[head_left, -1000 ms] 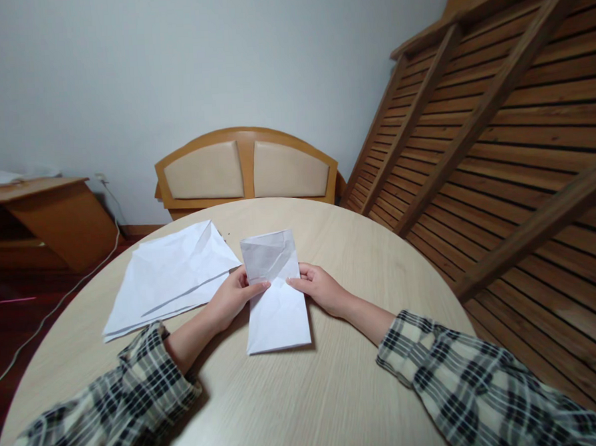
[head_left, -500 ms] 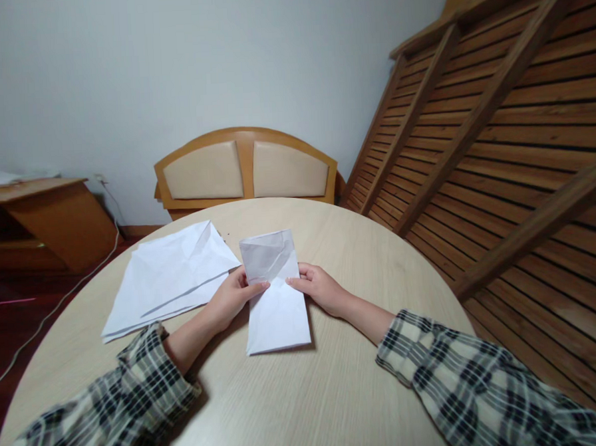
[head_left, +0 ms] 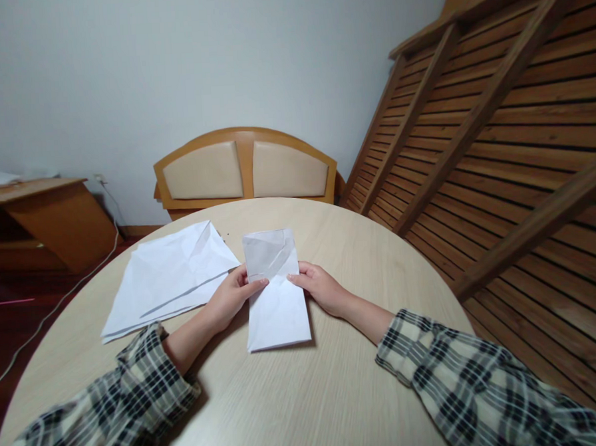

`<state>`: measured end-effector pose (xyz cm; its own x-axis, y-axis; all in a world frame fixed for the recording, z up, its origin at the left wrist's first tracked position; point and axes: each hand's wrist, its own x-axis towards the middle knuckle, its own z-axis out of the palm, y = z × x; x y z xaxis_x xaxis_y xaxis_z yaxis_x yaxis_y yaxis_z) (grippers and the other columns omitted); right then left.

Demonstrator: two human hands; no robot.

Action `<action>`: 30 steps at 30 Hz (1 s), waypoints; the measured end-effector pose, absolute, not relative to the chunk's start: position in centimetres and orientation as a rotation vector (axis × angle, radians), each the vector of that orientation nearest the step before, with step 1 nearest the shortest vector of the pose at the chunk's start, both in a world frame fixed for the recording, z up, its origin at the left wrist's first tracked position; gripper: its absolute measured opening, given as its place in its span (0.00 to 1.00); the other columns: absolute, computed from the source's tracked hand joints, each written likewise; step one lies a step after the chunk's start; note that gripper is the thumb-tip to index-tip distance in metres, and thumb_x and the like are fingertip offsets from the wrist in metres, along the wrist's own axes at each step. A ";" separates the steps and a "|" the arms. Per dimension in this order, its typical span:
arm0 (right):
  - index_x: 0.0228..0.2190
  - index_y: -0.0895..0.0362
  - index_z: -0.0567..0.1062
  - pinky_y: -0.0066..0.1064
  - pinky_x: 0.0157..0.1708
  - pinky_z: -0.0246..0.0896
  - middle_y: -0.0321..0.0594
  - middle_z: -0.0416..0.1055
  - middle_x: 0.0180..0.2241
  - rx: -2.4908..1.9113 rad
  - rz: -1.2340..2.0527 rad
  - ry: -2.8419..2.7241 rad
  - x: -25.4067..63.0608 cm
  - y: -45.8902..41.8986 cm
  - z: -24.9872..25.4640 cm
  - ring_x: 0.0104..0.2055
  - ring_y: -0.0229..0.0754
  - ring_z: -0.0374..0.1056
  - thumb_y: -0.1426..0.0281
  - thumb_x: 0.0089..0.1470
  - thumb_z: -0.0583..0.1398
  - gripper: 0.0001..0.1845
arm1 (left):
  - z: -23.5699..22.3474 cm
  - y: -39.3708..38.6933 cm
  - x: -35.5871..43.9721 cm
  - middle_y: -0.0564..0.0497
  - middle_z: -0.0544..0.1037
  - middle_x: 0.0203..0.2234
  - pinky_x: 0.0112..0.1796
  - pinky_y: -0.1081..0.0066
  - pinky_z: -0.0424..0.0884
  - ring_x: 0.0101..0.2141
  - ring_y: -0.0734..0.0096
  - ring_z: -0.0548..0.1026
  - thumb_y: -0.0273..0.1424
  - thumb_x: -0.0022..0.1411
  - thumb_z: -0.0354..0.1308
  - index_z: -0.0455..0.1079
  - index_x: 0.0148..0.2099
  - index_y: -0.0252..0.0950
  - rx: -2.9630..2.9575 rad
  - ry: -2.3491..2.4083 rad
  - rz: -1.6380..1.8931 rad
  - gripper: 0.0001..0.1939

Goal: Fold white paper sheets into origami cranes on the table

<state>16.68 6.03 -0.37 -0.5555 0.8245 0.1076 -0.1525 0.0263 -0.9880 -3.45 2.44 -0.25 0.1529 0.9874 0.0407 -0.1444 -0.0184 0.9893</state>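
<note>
A folded sheet of white paper (head_left: 277, 314), long and narrow, is held upright-lengthwise in front of me over the round table (head_left: 360, 266). My left hand (head_left: 232, 294) grips its left edge, thumb on top and fingers behind. On the opposite edge my right hand (head_left: 321, 288) pinches it the same way. Both thumbs press near the middle, where the paper bends; the far half looks greyer and creased. Left of it lie several loose white sheets (head_left: 171, 273) with fold marks, close to my left hand.
Beyond the table stands a wooden headboard (head_left: 248, 166) with cream panels against the wall. A slatted wooden frame (head_left: 498, 146) leans at the right. At the left are a wooden desk (head_left: 53, 222) and a white cable (head_left: 72, 298) running along the dark floor.
The folded paper has shifted very slightly, its near edge rising a little in view and its far left corner moving right. Both hands keep their hold.
</note>
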 end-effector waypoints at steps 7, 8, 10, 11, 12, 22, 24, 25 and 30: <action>0.32 0.59 0.75 0.30 0.34 0.58 0.38 0.73 0.30 -0.702 1.689 -1.430 16.5 6.1 -0.5 0.32 0.38 0.66 0.59 0.44 0.66 0.17 | -0.3 2.4 -3.3 0.47 0.79 0.34 0.35 0.69 0.70 0.33 0.66 0.76 0.38 0.54 0.66 0.70 0.43 0.34 1.161 1.012 1.221 0.17; 0.32 0.59 0.75 0.30 0.34 0.58 0.38 0.73 0.29 -0.710 1.691 -1.418 16.5 6.1 -0.5 0.32 0.38 0.66 0.59 0.44 0.66 0.18 | -0.2 2.4 -3.3 0.48 0.79 0.33 0.34 0.70 0.70 0.32 0.67 0.76 0.38 0.54 0.66 0.70 0.43 0.34 1.162 1.022 1.222 0.17; 0.32 0.59 0.74 0.29 0.34 0.58 0.38 0.73 0.29 -0.725 1.698 -1.401 16.5 6.1 -0.5 0.31 0.37 0.66 0.59 0.43 0.67 0.18 | -0.2 2.4 -3.3 0.48 0.79 0.33 0.34 0.70 0.70 0.32 0.67 0.76 0.38 0.54 0.66 0.70 0.43 0.34 1.157 1.024 1.217 0.18; 0.33 0.59 0.74 0.29 0.33 0.58 0.38 0.73 0.29 -0.733 1.702 -1.395 16.6 6.2 -0.5 0.31 0.37 0.66 0.60 0.43 0.67 0.18 | -0.2 2.4 -3.3 0.48 0.79 0.33 0.34 0.71 0.69 0.32 0.68 0.76 0.38 0.53 0.66 0.70 0.44 0.34 1.151 1.018 1.211 0.18; 0.33 0.59 0.74 0.29 0.33 0.57 0.38 0.73 0.29 -0.741 1.705 -1.391 16.6 6.2 -0.5 0.31 0.37 0.66 0.60 0.44 0.67 0.18 | -0.1 2.4 -3.3 0.48 0.79 0.34 0.34 0.71 0.69 0.32 0.68 0.75 0.37 0.53 0.66 0.70 0.44 0.35 1.147 1.011 1.204 0.18; 0.34 0.59 0.74 0.30 0.33 0.59 0.39 0.73 0.30 -0.729 1.707 -1.384 16.6 6.3 -0.7 0.31 0.38 0.66 0.59 0.45 0.67 0.19 | -0.7 2.6 -3.6 0.48 0.79 0.35 0.35 0.71 0.68 0.32 0.69 0.75 0.37 0.55 0.65 0.70 0.43 0.35 1.158 0.994 1.195 0.16; 0.34 0.59 0.74 0.30 0.34 0.59 0.39 0.74 0.31 -0.716 1.697 -1.380 16.5 6.3 -0.7 0.32 0.37 0.66 0.58 0.45 0.67 0.19 | -0.7 2.6 -3.5 0.49 0.78 0.34 0.34 0.71 0.68 0.31 0.69 0.74 0.37 0.55 0.65 0.70 0.42 0.35 1.159 0.998 1.197 0.15; 0.34 0.59 0.74 0.30 0.34 0.59 0.39 0.74 0.31 -0.712 1.690 -1.378 16.5 6.3 -0.7 0.32 0.37 0.67 0.57 0.45 0.67 0.20 | -0.6 2.6 -3.5 0.49 0.78 0.33 0.34 0.71 0.68 0.31 0.69 0.74 0.37 0.55 0.65 0.70 0.41 0.35 1.154 1.002 1.198 0.14; 0.36 0.58 0.75 0.31 0.35 0.62 0.39 0.75 0.32 -0.716 1.674 -1.355 16.5 6.3 -0.7 0.32 0.38 0.67 0.57 0.47 0.66 0.20 | -0.3 2.4 -3.5 0.48 0.78 0.32 0.32 0.71 0.67 0.31 0.68 0.74 0.36 0.54 0.65 0.72 0.40 0.35 1.144 1.014 1.208 0.13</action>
